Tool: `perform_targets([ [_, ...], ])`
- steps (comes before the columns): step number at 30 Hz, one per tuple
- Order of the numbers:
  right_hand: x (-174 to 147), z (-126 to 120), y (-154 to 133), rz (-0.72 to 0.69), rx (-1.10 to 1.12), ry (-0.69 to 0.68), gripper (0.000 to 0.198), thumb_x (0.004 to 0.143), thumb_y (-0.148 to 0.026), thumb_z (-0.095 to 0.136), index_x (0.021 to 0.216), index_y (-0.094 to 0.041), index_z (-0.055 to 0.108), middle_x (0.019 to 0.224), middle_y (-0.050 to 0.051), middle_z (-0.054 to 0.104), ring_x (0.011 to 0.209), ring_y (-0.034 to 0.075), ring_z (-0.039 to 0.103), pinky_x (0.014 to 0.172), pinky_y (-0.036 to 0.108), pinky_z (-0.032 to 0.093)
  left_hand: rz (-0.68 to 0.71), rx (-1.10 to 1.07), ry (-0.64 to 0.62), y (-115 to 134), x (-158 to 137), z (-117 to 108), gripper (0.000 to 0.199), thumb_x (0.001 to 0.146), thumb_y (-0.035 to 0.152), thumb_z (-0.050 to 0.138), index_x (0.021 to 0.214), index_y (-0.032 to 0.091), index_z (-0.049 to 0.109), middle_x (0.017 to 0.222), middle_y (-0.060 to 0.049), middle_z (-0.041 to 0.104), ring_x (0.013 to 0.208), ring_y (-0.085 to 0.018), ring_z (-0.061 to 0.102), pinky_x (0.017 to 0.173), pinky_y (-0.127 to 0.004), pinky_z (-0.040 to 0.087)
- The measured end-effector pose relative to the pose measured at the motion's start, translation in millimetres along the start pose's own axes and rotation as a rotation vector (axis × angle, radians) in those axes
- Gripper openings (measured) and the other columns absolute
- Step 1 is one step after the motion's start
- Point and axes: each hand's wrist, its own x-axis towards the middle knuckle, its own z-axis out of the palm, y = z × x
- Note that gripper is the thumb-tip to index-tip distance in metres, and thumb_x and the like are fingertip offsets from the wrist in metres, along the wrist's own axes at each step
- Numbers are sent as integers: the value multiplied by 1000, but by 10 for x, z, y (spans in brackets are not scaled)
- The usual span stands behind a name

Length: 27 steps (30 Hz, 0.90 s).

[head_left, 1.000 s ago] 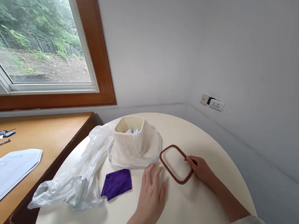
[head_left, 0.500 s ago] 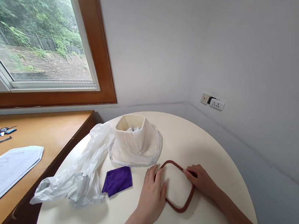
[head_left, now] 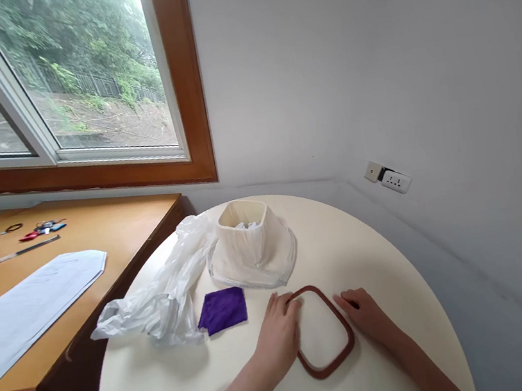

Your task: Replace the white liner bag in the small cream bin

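Observation:
A brown ring frame (head_left: 339, 363), a square with rounded corners, lies on the round cream table (head_left: 387, 372). Over its left side rests my left hand (head_left: 278, 335), fingers curved around that edge. My right hand (head_left: 367, 313) is just right of the frame, a little apart from it, with fingers curled and nothing visible in them. Behind the frame stands a cream square-mouthed bin (head_left: 243, 244), draped in a thin white plastic bag with some white crumpled pieces inside. A folded purple cloth (head_left: 223, 309) lies left of my left hand.
A crumpled white plastic bag (head_left: 169, 299) spreads over the table's left side. On the wooden desk (head_left: 140, 232) are paper sheets (head_left: 43, 304), a pen (head_left: 26, 249) and keys (head_left: 46, 227). A wall socket (head_left: 395, 180) is at right, and a window (head_left: 92, 70) at left.
My right hand has let go of the brown frame and moved slightly off its right side. The frame has turned a little. The camera view has shifted left.

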Motion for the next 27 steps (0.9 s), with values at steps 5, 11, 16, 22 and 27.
perform_targets([
  [5, 165, 15, -69, 0, 107, 160, 38, 84, -45, 41, 56, -21, 31, 55, -5, 30, 53, 11, 30, 52, 24, 29, 11, 6, -65, -57, -16, -33, 62, 56, -5, 45, 113, 18, 51, 121, -9, 52, 115, -23, 45, 109, -45, 21],
  [11, 586, -1, -844, -249, 133, 194, 23, 86, -39, 40, 94, -22, 53, 59, -4, 41, 58, 13, 42, 59, 24, 37, -95, -28, -50, -103, -15, -87, 58, 65, -2, 40, 121, 14, 49, 117, -10, 56, 108, -21, 49, 98, -34, 36],
  [16, 973, 103, -1495, -353, 19, 130, 37, 86, -36, 42, 121, -27, 46, 68, -3, 55, 61, 13, 52, 61, 25, 39, -133, -16, -53, -136, 1, -120, 56, 66, -1, 39, 118, 15, 54, 113, -11, 58, 104, -24, 50, 93, -35, 39],
  [22, 1190, 265, -1687, -362, -96, 156, 34, 86, -38, 42, 117, -27, 51, 68, -3, 57, 62, 13, 53, 60, 24, 37, -184, 3, -30, -185, 12, -123, 45, 65, 0, 41, 100, 18, 62, 100, -10, 59, 95, -24, 51, 85, -36, 41],
  [27, 1244, 268, -1658, -358, -105, 174, 29, 86, -40, 42, 110, -27, 53, 66, -4, 57, 61, 14, 53, 58, 24, 35, -218, 19, -17, -213, 25, -145, 32, 62, 0, 41, 82, 17, 60, 93, -9, 59, 89, -23, 51, 80, -34, 42],
])
